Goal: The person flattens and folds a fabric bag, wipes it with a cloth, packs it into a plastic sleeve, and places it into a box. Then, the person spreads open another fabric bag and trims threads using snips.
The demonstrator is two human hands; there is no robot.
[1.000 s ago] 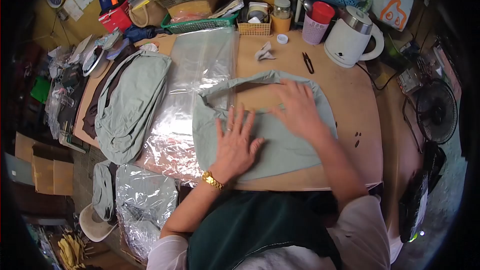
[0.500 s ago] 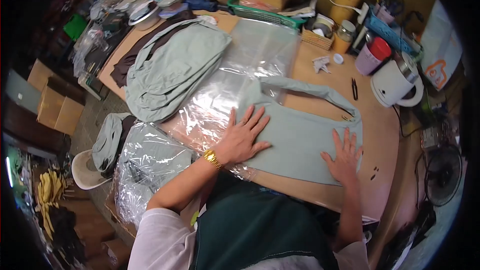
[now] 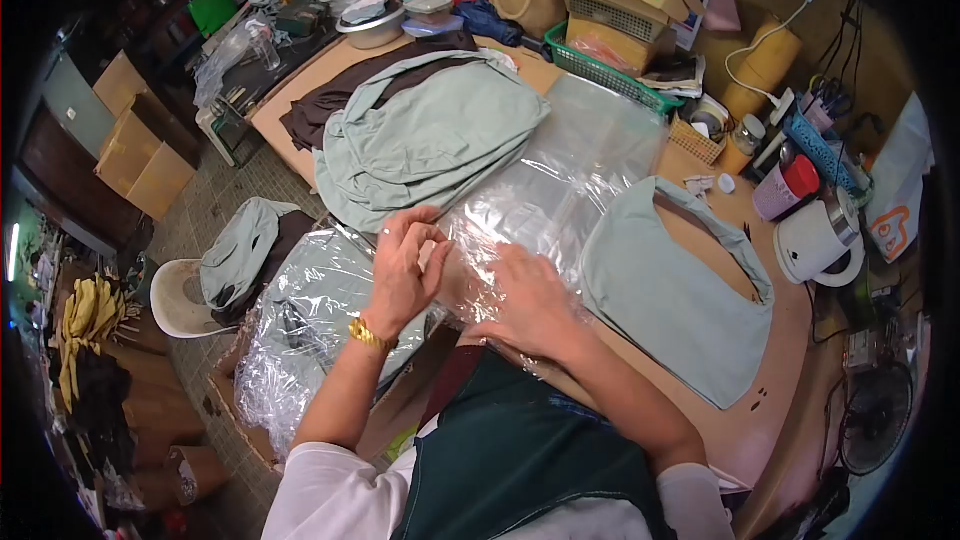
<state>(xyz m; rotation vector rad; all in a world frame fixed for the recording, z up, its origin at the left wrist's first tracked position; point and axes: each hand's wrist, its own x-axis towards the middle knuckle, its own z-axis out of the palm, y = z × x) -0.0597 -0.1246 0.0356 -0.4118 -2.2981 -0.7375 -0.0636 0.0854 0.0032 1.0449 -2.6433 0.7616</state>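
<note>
two bare hands are working over the clear plastic sheets (image 3: 600,135) at the near edge of the table (image 3: 795,345). the left hand (image 3: 403,265) is bending its fingers above the near left part of the plastic; whether it is pinching a layer, i cannot tell. the right hand (image 3: 540,305) is reaching over the plastic just beside it, palm down and loosely open. the pale green fabric bag (image 3: 665,290) is lying flat to the right, its strap loop pointing to the far side, while more pale green fabric (image 3: 430,130) is lying piled to the left. separating the plastic well is probably calling for light fingertips: rubbing one corner until a single layer is lifting, and pressing the rest down with a flat palm, since thin, slick sheets are likely clinging together and sliding.
</note>
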